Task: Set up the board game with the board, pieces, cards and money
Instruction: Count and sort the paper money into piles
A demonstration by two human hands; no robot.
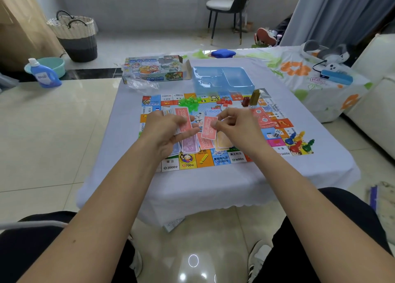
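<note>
**Sorting the money over the board**

While the left hand (171, 125) grips a fanned stack of notes (181, 120), the right hand (232, 122) pinches a single red note (209, 127) just beside it, long axis running away from the person. Directly below lie sorted money piles (205, 142) on the near part of the board (192, 165); the red pile sits under the held note, so I judge a short drop comes next. Pawns (299, 141) and dice (276, 133) rest to the right. Farther off, green houses (189, 103) and red ones (224, 101) sit heaped. Beyond the board on the worktop (235, 182), the blue plastic tray (222, 79) appears empty, the game box (152, 70) open-ended.
</note>
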